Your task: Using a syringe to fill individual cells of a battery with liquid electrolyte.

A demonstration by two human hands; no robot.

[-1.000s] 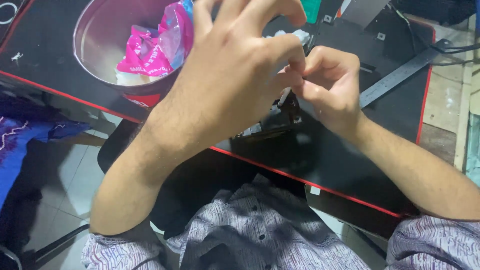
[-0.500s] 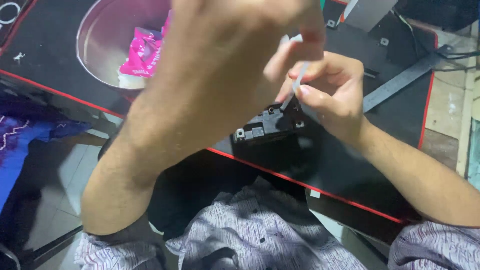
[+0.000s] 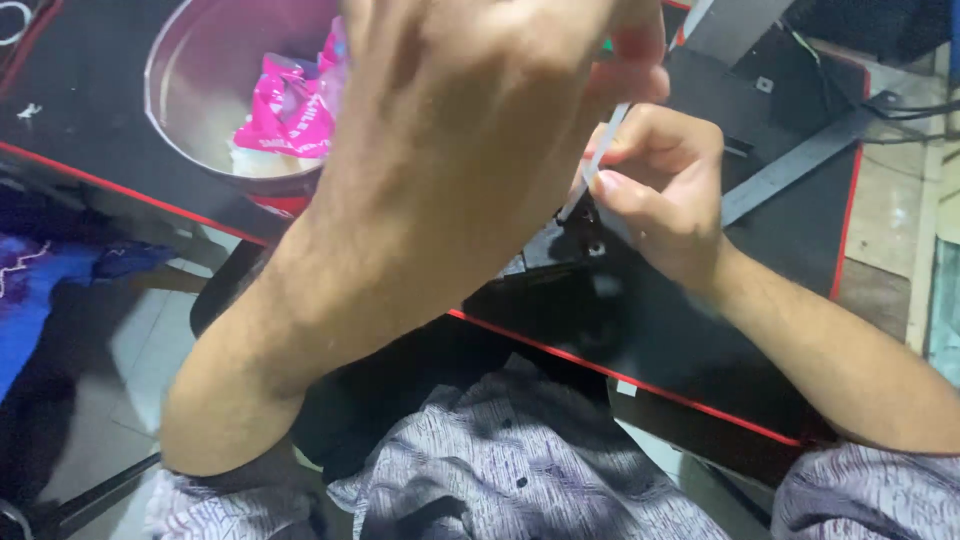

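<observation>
My left hand (image 3: 470, 130) is raised close to the camera and blurred, filling the upper middle of the view; its fingertips meet the top of a thin white strip (image 3: 603, 150). My right hand (image 3: 660, 190) pinches the lower part of that strip between thumb and fingers, just above a small black part with screw holes (image 3: 570, 240) lying on the black red-edged mat (image 3: 700, 340). Most of the black part is hidden behind my left hand.
A round metal bowl (image 3: 190, 90) with pink wrappers (image 3: 285, 110) stands at the back left of the mat. A grey metal bar (image 3: 800, 160) lies at the back right. Blue cloth (image 3: 40, 290) lies on the floor to the left. My patterned shirt (image 3: 520, 470) fills the bottom.
My left hand has risen toward the camera and now covers more of the view. The white strip has been drawn out longer between both hands.
</observation>
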